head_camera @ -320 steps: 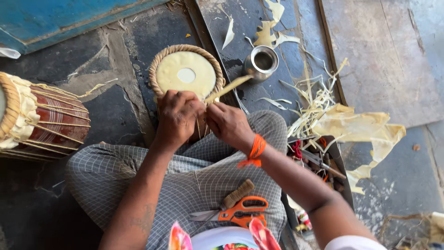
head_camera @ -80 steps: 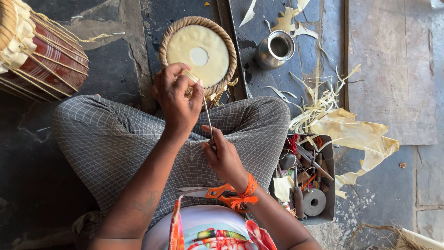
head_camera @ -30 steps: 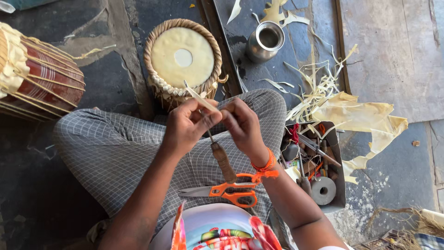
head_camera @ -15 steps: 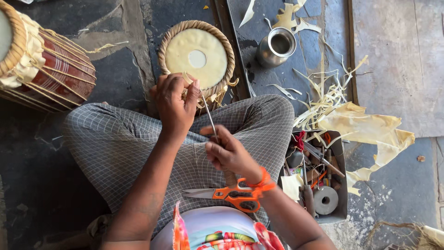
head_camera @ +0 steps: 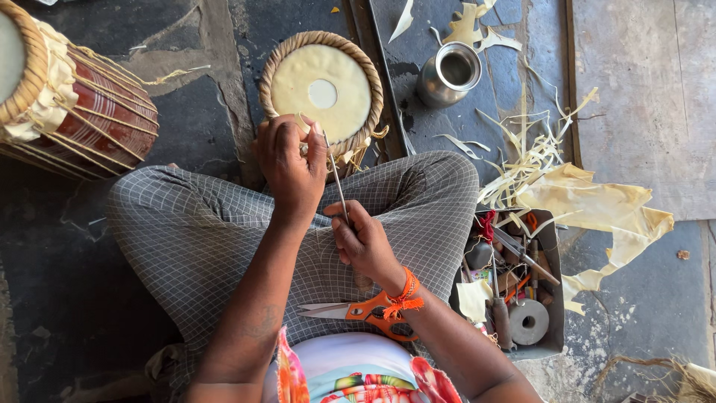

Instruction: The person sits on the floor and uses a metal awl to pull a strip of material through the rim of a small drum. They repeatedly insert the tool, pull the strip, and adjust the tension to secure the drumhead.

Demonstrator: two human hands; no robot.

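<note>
I sit cross-legged with a round drum head (head_camera: 321,89) in front of my knees; it has a cream skin, a pale centre patch and a braided rim. My left hand (head_camera: 291,164) is closed at its near rim, pinching a thin pale strip. My right hand (head_camera: 362,242) grips a thin metal awl (head_camera: 337,186) whose tip points up at the rim beside my left fingers. An orange thread band circles my right wrist. Orange-handled scissors (head_camera: 358,312) lie on my lap below that wrist.
A laced red-brown drum (head_camera: 71,104) lies at the upper left. A steel cup (head_camera: 449,72) stands beyond my right knee. Pale hide scraps and strips (head_camera: 589,205) litter the floor at right. A metal tray of tools (head_camera: 522,291) sits by my right thigh.
Over the last second my right hand has drawn back toward my lap with the awl while my left hand stayed at the drum rim. The camera view has shifted slightly.
</note>
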